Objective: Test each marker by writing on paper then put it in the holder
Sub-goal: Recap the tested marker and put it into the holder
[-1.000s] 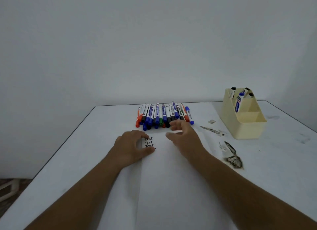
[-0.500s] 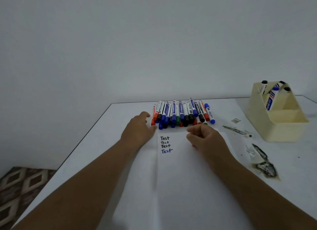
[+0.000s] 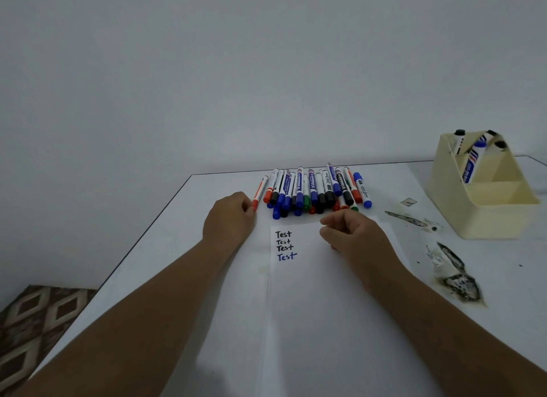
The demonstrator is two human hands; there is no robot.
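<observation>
At the pile's left edge, left hand [image 3: 229, 219] is pinching the orange-capped white marker [image 3: 260, 193]; uncapping probably comes next, right hand [image 3: 352, 234] curling empty.

Two bare forearms, entering from the bottom corners. No sleeves anywhere along them. Left hand [image 3: 229, 216] bare: no ring, no glove, no watch or band at the wrist. Right hand [image 3: 353, 234] likewise bare, wrist unadorned. Knuckles and finger creases plain on both. Nails too small and dim to make out. No tattoos, plasters or markings visible on either arm. Upper arms, shoulders and clothing out of view below the frame edge.
</observation>
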